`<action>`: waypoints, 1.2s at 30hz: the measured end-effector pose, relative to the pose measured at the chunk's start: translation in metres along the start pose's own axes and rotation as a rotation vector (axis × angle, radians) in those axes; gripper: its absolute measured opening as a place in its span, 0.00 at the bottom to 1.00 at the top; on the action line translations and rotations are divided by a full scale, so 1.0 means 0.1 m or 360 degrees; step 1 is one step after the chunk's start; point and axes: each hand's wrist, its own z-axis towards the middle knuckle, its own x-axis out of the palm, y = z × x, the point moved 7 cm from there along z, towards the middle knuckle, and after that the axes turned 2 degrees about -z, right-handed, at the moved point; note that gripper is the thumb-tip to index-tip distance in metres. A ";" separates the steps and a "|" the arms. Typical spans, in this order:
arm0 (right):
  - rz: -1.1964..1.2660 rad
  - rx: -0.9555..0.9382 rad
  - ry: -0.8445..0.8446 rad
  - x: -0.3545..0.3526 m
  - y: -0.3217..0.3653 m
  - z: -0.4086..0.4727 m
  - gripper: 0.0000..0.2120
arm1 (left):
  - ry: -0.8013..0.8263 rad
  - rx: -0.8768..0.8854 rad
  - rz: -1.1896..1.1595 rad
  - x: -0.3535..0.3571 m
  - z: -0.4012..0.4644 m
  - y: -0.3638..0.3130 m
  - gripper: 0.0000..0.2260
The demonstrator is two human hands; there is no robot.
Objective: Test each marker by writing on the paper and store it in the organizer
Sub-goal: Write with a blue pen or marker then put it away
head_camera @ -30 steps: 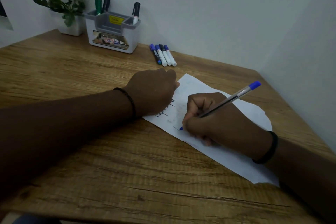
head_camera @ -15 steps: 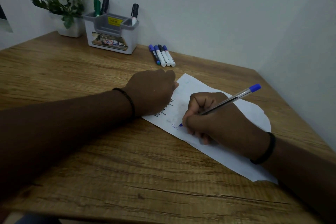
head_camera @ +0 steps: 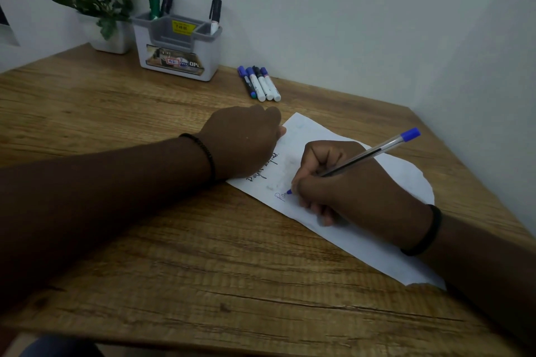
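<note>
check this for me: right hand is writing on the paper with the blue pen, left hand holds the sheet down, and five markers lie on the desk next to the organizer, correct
Not quite: the head view shows four markers lying on the desk beside the organizer, not five. The rest holds: the right hand writes on the paper with the blue pen, and the left hand holds the sheet down.

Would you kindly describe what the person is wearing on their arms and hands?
Both forearms are bare, with no sleeves or gloves in view. The left hand has a thin black beaded bracelet at the wrist; the right hand has a thicker plain black band at its wrist.
</note>
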 end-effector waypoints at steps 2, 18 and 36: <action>0.0004 0.0002 -0.0010 0.00 0.01 0.00 0.05 | 0.0013 -0.0004 -0.0002 0.00 0.00 0.00 0.12; 0.0050 0.0097 -0.0031 -0.01 -0.04 -0.01 0.05 | -0.0012 0.0016 -0.0009 0.00 0.01 0.00 0.12; 0.0017 0.0127 -0.0095 -0.07 -0.02 0.01 0.06 | 0.0014 0.0031 0.0010 0.00 0.02 -0.01 0.11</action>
